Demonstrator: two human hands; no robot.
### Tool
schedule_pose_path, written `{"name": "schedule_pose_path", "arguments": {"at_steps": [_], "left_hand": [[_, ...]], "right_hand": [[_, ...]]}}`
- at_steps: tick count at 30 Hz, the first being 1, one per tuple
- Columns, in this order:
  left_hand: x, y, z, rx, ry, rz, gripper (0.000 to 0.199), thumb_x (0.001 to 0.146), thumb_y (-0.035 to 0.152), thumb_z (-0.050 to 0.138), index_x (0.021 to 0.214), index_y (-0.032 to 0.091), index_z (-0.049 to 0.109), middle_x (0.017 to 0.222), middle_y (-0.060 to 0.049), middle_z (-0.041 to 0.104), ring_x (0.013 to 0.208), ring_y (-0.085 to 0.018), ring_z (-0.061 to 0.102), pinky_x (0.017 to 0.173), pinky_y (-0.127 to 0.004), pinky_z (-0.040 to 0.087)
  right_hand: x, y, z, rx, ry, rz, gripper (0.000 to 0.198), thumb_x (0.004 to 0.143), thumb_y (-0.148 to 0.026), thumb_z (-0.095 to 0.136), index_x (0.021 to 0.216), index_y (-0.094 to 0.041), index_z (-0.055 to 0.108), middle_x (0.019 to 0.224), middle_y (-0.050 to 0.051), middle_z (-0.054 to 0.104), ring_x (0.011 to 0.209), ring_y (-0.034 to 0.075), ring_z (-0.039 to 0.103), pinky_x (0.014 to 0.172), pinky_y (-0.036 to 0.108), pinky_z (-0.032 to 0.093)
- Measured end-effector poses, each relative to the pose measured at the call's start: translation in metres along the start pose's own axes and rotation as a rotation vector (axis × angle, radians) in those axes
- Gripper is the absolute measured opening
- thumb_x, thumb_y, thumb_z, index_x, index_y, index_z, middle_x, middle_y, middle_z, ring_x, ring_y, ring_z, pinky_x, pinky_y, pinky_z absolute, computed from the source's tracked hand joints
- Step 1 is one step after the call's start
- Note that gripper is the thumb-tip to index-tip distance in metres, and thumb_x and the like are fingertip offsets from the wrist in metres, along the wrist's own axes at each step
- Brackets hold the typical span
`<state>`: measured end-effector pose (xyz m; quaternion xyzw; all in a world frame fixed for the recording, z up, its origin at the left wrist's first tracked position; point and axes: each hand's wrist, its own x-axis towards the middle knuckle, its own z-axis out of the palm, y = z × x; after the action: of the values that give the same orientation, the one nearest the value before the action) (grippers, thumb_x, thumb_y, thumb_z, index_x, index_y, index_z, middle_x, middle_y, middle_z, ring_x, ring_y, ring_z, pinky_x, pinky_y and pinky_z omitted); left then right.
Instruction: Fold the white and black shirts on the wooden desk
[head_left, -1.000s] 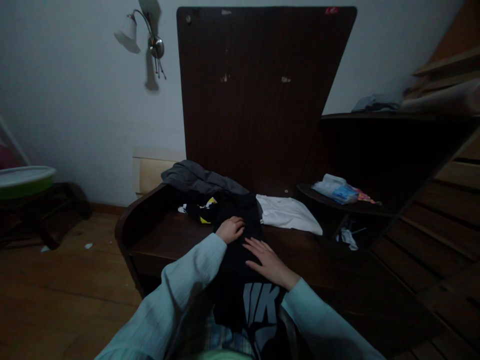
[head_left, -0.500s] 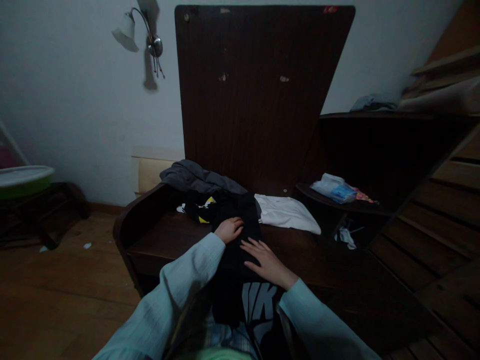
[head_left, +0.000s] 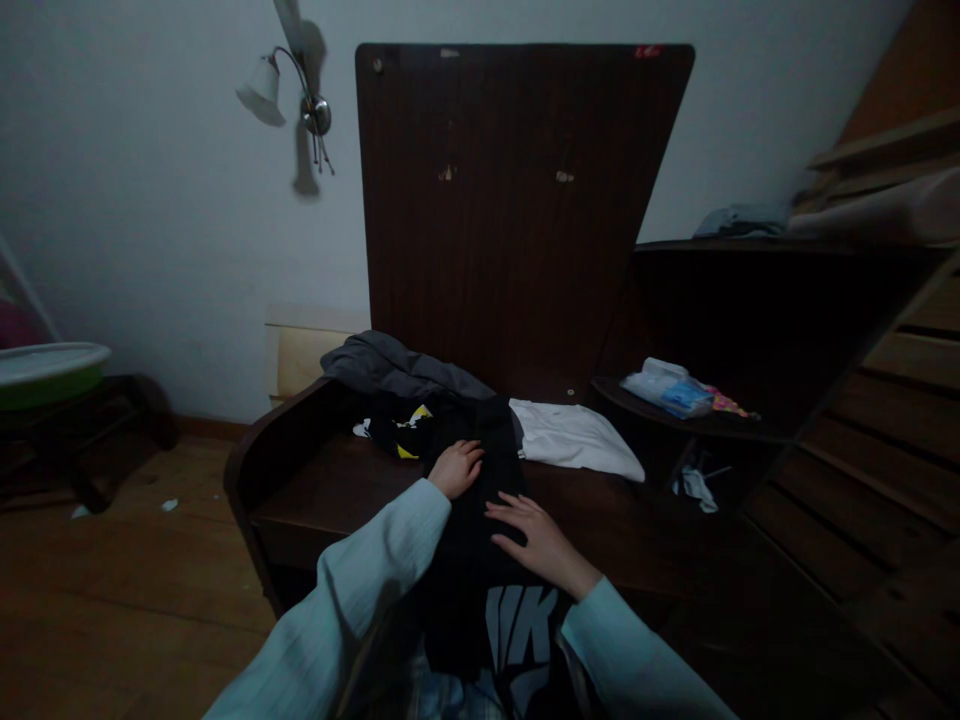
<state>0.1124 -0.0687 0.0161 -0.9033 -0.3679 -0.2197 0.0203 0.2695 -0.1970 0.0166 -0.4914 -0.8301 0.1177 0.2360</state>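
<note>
A black garment with large grey lettering [head_left: 465, 610] stretches from the dark wooden desk [head_left: 315, 490] over its front edge toward my body. Flat on its upper part rests my left hand [head_left: 456, 469], fingers extended. My right hand [head_left: 541, 540] lies lower and to the right on the same cloth, its fingers spread. Neither hand grips anything. Behind the black cloth is a crumpled grey garment [head_left: 405, 365]. A black piece with yellow and white print [head_left: 405, 433] sits to the left, and a white folded cloth [head_left: 577, 438] to the right.
A tall dark panel [head_left: 510, 220] rises behind the desk. On the right, a small shelf [head_left: 772, 430] carries a plastic packet [head_left: 667, 388]. A wall lamp [head_left: 262, 92] hangs at upper left. A green basin [head_left: 52, 375] stands on a low stool [head_left: 75, 430].
The view has tilted up slightly, so everything sits a little lower in the picture. Both hands stay on the black garment in nearly the same places.
</note>
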Motion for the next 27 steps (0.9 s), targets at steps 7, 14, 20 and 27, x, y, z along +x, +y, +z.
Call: {"name": "schedule_pose_path", "arguments": {"at_steps": [7,14,20,27], "left_hand": [[0.000,-0.002,0.001,0.007,0.030,-0.109,0.033,0.083,0.027,0.043,0.112,0.016,0.053,0.108,-0.011,0.056,0.101,-0.022,0.049,0.089,-0.035,0.040],[0.004,-0.009,0.003,-0.135,-0.026,-0.081,0.033,0.083,0.031,0.043,0.111,0.018,0.055,0.112,-0.006,0.058,0.105,-0.019,0.048,0.093,-0.033,0.037],[0.005,-0.010,0.000,-0.181,-0.010,-0.121,0.033,0.082,0.033,0.045,0.107,0.016,0.058,0.110,-0.007,0.060,0.104,-0.019,0.049,0.091,-0.031,0.039],[0.004,-0.010,-0.001,-0.213,0.027,-0.138,0.030,0.083,0.028,0.043,0.103,0.015,0.062,0.105,-0.006,0.062,0.101,-0.018,0.051,0.090,-0.029,0.040]], "right_hand": [[-0.001,0.002,0.001,-0.009,0.012,-0.013,0.031,0.079,-0.031,0.049,0.107,-0.023,0.059,0.117,0.004,0.057,0.119,0.021,0.041,0.100,0.045,0.029],[-0.002,0.001,0.000,0.005,0.036,-0.030,0.030,0.079,-0.030,0.050,0.107,-0.024,0.058,0.117,0.004,0.057,0.117,0.021,0.042,0.099,0.045,0.030],[-0.003,0.003,0.003,0.000,0.104,-0.047,0.019,0.077,-0.025,0.053,0.094,-0.021,0.060,0.109,0.006,0.061,0.112,0.020,0.046,0.096,0.041,0.034],[-0.001,0.004,0.004,0.033,0.141,-0.051,0.009,0.081,-0.016,0.046,0.075,-0.019,0.052,0.099,0.007,0.058,0.099,0.017,0.050,0.087,0.034,0.041]]}}
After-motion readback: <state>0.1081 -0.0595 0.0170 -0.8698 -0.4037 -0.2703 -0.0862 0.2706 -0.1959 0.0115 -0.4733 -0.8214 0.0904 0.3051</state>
